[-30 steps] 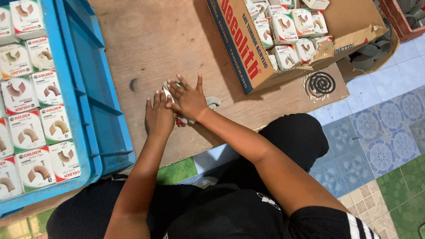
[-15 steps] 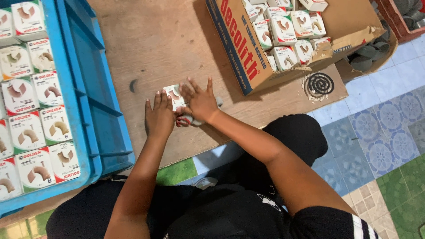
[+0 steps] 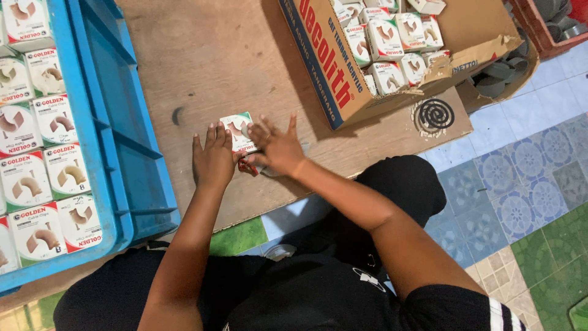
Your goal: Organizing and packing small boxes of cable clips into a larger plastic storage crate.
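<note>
Small box (image 3: pixel 236 132) now flatter under both hands (image 3: pixel 245 156) on board (image 3: pixel 202 61)

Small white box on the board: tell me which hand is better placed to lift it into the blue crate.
Left, probably. The left hand touches the small white box and lies nearer the blue crate.

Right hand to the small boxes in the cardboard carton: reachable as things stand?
Probably yes. The right hand lies on the wooden board beside a small box; the cardboard carton is open-topped just beyond, and nothing stands between them.
</note>
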